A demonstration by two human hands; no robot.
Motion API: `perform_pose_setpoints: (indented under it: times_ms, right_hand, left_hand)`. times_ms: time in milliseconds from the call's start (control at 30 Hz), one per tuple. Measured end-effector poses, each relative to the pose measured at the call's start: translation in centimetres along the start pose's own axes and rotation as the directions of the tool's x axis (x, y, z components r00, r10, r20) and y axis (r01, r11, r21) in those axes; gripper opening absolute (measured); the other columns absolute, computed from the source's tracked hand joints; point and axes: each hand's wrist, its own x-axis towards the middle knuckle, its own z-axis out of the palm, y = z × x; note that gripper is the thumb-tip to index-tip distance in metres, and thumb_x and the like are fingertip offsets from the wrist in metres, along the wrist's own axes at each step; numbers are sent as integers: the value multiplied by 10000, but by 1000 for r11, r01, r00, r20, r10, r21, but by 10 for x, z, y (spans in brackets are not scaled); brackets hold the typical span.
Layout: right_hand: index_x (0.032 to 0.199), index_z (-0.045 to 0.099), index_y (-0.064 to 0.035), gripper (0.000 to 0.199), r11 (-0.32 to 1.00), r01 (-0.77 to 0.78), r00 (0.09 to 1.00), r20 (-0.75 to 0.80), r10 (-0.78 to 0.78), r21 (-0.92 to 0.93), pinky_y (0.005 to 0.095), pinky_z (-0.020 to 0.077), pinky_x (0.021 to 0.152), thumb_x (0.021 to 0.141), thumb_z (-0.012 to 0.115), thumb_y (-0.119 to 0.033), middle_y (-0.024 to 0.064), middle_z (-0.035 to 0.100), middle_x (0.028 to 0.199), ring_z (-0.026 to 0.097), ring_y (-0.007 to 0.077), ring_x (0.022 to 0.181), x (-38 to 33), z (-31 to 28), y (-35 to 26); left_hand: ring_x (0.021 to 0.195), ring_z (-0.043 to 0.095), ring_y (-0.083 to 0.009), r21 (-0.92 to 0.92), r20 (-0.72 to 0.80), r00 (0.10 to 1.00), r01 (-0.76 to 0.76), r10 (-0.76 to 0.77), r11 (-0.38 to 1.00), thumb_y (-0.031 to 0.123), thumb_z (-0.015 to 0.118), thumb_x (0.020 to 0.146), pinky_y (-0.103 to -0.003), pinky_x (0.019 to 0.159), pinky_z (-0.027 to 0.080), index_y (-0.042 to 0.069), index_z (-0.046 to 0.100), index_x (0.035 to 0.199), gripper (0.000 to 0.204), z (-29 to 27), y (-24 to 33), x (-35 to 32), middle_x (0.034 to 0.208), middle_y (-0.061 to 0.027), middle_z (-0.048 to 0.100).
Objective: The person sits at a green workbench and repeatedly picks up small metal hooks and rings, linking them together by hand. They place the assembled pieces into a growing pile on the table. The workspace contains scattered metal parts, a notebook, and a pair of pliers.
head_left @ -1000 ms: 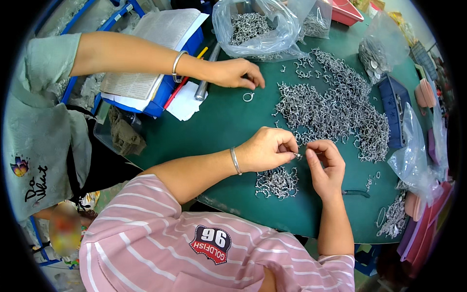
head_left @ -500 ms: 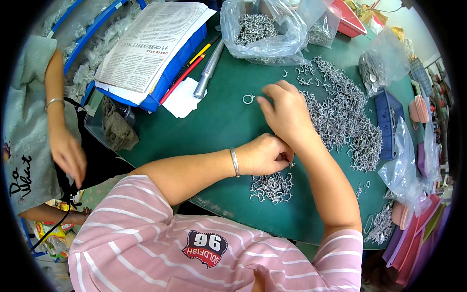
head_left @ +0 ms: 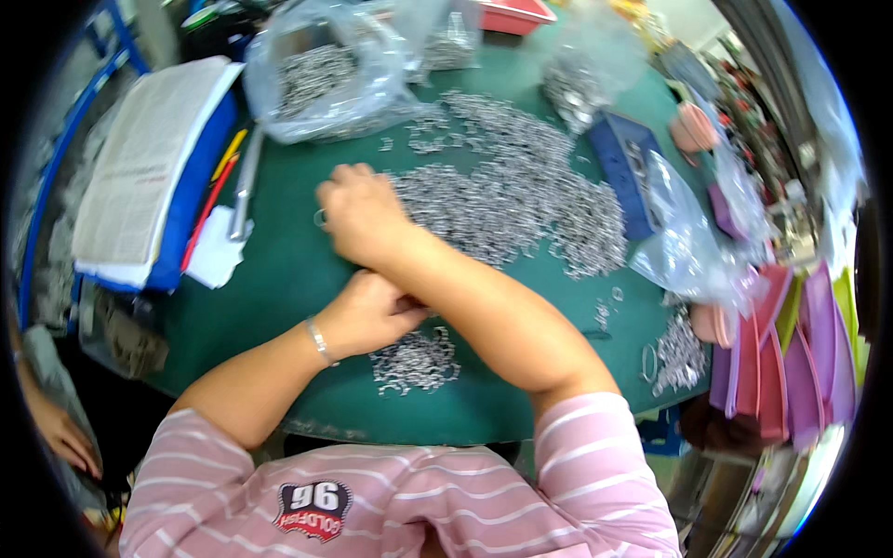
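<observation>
My right hand [head_left: 361, 212] lies across above the left wrist, its fingers bent toward the tabletop and blurred. At its left edge shows a small silver-coloured ring [head_left: 320, 219], partly covered by the hand. Below it my left hand [head_left: 375, 314], with a bangle [head_left: 319, 340] on the wrist, is closed in a pinch; what it holds is hidden behind the right forearm. Right beneath the left hand sits a little pile of small curved metal pieces [head_left: 416, 363]. A much larger heap of such pieces [head_left: 512, 200] spreads to the right of my right hand.
On the green table [head_left: 251, 372] stand an open plastic bag of metal pieces [head_left: 316, 79], a blue tray [head_left: 625, 167] and a blue box with newspaper [head_left: 153, 158]. A tapered metal rod [head_left: 246, 186] lies beside coloured pens [head_left: 212, 200]. Another person's hand [head_left: 70, 442] is at far left.
My view has swung to the right, so the table appears shifted left. My right hand has come over to the ring, its fingers now closer to it. My left hand stays pinched near the small pile.
</observation>
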Motion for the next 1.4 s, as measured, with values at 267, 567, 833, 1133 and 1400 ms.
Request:
perform_pose_setpoints:
  times_ms: [267, 567, 833, 1133, 1400]
  right_hand:
    - [931, 659, 2, 170, 880, -173, 889, -314, 333, 443, 314, 507, 704, 794, 680, -96, 113, 669, 841, 640, 207, 768, -51, -72, 67]
    - [1042, 647, 49, 324, 761, -624, 476, -684, 553, 180, 275, 496, 758, 790, 670, -153, 119, 688, 912, 639, 159, 820, -181, -205, 302]
    - [966, 674, -10, 138, 733, -334, 822, -198, 534, 593, 232, 472, 720, 840, 654, -61, 34, 666, 928, 607, 100, 813, -143, -132, 98]
    - [988, 636, 8, 214, 391, -364, 875, 167, 454, 845, 229, 519, 717, 785, 703, 13, 64, 660, 910, 628, 104, 815, -152, -65, 17]
    - [977, 615, 36, 213, 166, -282, 858, 171, 485, 945, 227, 533, 741, 780, 668, 100, 82, 655, 915, 633, 113, 823, -159, -61, 19]
  left_hand:
    - [692, 642, -125, -26, -17, 984, 176, -177, 984, 17, 654, 775, -260, 631, 532, -33, 644, 872, 109, -5, 8, -4, 781, -89, 659]
    - [768, 639, -114, -229, -36, 989, 131, -143, 964, -24, 612, 826, -242, 678, 530, -29, 552, 1040, 222, 1, -1, 1, 860, -70, 633]
    - [804, 640, -110, -236, -117, 985, 95, -125, 967, -30, 610, 837, -236, 718, 528, -28, 533, 1105, 278, -1, 4, -3, 883, -81, 648]
    - [856, 653, -145, -309, -160, 984, 23, -76, 951, -29, 623, 845, -259, 768, 547, -34, 548, 1096, 262, 3, 10, -2, 935, -106, 652]
    - [898, 658, -180, -456, -105, 984, 80, -142, 887, -58, 610, 844, -280, 793, 554, -56, 540, 1090, 255, 1, 11, -3, 968, -138, 653]
